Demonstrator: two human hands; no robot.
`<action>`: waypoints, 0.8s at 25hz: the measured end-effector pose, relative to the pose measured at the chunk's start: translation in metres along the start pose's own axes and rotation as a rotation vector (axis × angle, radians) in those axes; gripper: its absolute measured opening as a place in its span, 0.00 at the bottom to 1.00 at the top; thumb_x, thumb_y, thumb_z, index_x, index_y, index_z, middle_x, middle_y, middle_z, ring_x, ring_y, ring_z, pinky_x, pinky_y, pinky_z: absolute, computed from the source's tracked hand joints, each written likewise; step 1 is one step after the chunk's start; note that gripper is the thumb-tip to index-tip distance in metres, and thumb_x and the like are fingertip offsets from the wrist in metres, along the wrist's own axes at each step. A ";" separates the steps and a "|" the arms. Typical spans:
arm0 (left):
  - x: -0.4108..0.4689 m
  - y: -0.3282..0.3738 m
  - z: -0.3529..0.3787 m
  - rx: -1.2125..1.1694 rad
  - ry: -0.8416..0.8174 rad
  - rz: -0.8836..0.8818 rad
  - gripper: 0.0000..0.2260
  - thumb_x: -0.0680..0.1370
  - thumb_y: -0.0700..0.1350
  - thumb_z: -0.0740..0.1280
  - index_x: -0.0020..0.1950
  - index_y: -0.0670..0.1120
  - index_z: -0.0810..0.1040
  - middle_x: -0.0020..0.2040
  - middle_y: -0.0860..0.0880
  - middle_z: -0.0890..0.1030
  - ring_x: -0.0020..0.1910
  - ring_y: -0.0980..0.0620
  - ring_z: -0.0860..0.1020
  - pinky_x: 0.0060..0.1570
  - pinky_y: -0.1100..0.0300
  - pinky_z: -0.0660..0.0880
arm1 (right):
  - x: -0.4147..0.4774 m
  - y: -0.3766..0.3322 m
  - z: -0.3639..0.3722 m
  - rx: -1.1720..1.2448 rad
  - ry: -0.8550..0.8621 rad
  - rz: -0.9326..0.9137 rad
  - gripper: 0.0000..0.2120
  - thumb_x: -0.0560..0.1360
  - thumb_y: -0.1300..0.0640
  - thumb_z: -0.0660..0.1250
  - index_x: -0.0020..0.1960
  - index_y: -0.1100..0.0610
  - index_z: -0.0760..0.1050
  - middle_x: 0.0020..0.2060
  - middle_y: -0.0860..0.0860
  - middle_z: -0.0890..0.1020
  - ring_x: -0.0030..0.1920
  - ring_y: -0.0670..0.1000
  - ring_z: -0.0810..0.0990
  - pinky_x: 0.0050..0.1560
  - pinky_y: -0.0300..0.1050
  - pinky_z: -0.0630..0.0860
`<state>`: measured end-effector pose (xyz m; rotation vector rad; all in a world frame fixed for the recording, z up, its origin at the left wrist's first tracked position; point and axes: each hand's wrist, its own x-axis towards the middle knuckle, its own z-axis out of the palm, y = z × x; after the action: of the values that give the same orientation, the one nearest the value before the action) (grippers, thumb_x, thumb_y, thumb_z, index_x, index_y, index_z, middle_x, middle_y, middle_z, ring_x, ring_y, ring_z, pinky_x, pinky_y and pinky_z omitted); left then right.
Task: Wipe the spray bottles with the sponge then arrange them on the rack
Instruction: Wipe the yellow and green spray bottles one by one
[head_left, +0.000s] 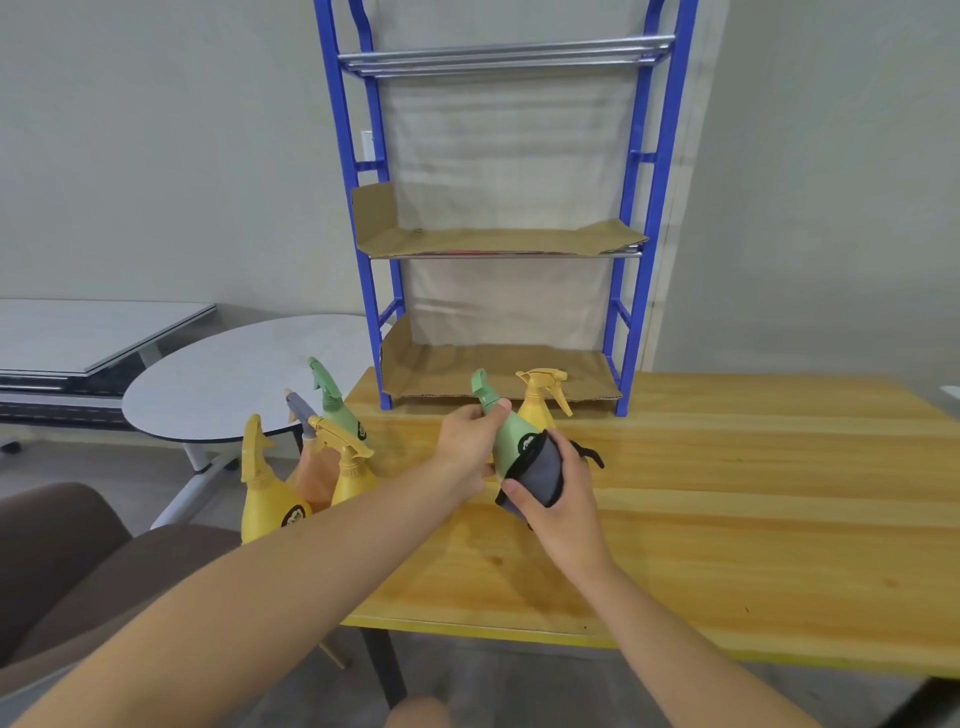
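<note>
Pale-green spray bottle (510, 435), tilted, neck in curled left hand (466, 442), grey sponge (541, 472) in clasping right hand (567, 496)

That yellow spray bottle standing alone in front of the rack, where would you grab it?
Probably by the narrow neck of the yellow spray bottle, reaching from the left. It stands upright, its trigger hangs on the right, and the head above would stop a hand slipping off.

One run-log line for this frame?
step: wiping | left hand: grips green bottle neck | right hand: holds sponge on it | rack: no bottles
</note>
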<state>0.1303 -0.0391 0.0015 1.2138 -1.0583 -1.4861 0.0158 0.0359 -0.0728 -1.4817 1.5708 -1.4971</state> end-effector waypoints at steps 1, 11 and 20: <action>0.001 -0.002 -0.003 0.000 -0.027 0.044 0.09 0.81 0.49 0.69 0.58 0.46 0.79 0.56 0.46 0.84 0.56 0.47 0.81 0.56 0.43 0.81 | 0.004 0.000 0.001 -0.018 -0.033 0.022 0.42 0.69 0.43 0.77 0.76 0.40 0.59 0.67 0.43 0.69 0.65 0.39 0.70 0.58 0.33 0.72; 0.007 0.002 -0.037 0.313 -0.405 0.193 0.15 0.83 0.44 0.67 0.69 0.45 0.77 0.64 0.48 0.82 0.65 0.50 0.79 0.65 0.53 0.76 | 0.044 -0.027 -0.005 0.016 -0.424 0.030 0.29 0.71 0.36 0.73 0.68 0.42 0.68 0.58 0.41 0.82 0.58 0.41 0.81 0.61 0.49 0.79; 0.013 0.003 -0.042 -0.017 -0.414 0.163 0.13 0.85 0.42 0.61 0.67 0.38 0.75 0.58 0.41 0.83 0.60 0.44 0.80 0.65 0.46 0.75 | 0.029 -0.009 -0.003 0.540 -0.425 0.292 0.28 0.72 0.49 0.75 0.69 0.53 0.71 0.58 0.53 0.84 0.57 0.52 0.84 0.53 0.45 0.81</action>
<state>0.1713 -0.0552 -0.0043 0.8004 -1.3776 -1.6506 0.0085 0.0126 -0.0547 -1.1054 0.9767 -1.2069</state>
